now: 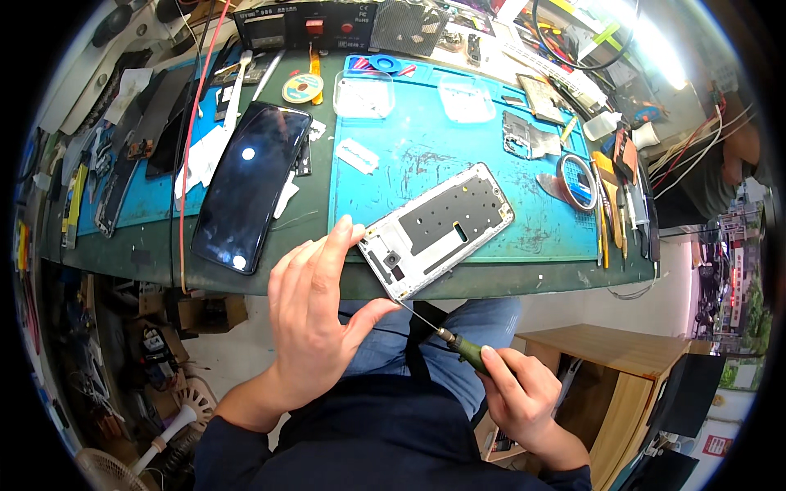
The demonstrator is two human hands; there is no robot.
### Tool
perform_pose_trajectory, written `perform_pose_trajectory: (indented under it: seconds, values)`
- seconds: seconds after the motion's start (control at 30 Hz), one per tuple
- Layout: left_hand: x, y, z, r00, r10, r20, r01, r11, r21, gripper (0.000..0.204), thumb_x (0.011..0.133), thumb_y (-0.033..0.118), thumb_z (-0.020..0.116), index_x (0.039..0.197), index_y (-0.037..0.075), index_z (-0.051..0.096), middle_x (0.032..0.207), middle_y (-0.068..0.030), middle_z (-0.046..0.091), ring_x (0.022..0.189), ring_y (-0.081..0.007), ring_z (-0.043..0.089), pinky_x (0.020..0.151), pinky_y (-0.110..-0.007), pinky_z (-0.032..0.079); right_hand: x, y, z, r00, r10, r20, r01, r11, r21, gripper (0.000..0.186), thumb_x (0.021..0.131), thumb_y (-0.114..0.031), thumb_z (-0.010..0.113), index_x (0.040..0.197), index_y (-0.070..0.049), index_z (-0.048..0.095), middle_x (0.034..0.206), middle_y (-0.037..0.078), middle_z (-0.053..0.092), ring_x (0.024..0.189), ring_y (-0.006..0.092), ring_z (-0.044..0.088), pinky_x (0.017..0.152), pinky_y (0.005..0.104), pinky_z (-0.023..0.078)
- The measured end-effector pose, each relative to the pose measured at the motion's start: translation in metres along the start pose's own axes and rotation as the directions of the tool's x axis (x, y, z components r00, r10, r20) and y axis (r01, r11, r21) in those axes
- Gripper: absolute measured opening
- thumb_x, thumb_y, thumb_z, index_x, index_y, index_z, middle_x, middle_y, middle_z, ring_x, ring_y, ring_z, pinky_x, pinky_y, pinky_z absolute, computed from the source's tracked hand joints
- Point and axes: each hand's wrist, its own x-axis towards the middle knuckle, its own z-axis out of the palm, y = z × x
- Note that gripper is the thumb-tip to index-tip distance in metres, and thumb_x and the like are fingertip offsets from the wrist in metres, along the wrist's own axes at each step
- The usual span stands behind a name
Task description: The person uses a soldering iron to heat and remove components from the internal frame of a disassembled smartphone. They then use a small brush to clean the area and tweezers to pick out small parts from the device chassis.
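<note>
A silver and black phone mid-frame (449, 233) lies tilted on the front edge of the blue mat (409, 155), its near left corner reaching toward the bench edge. My left hand (315, 303) spans its left short end, index finger at the upper corner and thumb by the lower one. In my right hand (524, 393) is a thin-shafted screwdriver with a green handle (469, 353). Its tip meets the frame's lower left corner beside my left thumb; the exact contact is too small to tell. Left of my hand lies a dark, glossy phone (252, 188).
Two clear plastic trays (364, 96) stand at the mat's back. A tape roll (576, 182), brushes and hand tools (626, 204) line the right side. A red cable (194, 131) hangs across the left. A black power unit (307, 27) sits behind, and a wooden cabinet (606, 348) below right.
</note>
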Motion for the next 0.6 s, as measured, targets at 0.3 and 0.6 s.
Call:
perform_pose_trajectory:
  seconds: [0.3, 0.6]
  values:
    - [-0.003, -0.002, 0.001, 1.000, -0.003, 0.003, 0.003, 1.000, 0.002, 0.106, 0.080, 0.034, 0.095, 0.163, -0.004, 0.042, 0.141, -0.0131, 0.072, 0.128, -0.0300, 0.063, 0.115, -0.046, 0.042, -0.015, 0.006, 0.018, 0.990, 0.109, -0.095, -0.105, 0.993, 0.046, 0.054, 0.077, 0.002, 0.086, 0.129, -0.011, 0.080, 0.103, 0.004, 0.076, 0.066, 0.0204, 0.063, 0.057, 0.0330, 0.049]
    - [0.000, 0.001, -0.001, 1.000, -0.002, 0.015, 0.002, 1.000, 0.013, 0.102, 0.084, 0.036, 0.093, 0.162, -0.005, 0.042, 0.139, -0.0132, 0.073, 0.127, -0.0299, 0.065, 0.115, -0.048, 0.043, -0.012, 0.006, 0.008, 0.991, 0.114, -0.071, -0.115, 0.993, -0.018, 0.052, 0.078, 0.002, 0.084, 0.128, -0.013, 0.081, 0.100, 0.004, 0.075, 0.067, 0.0204, 0.062, 0.057, 0.0329, 0.049]
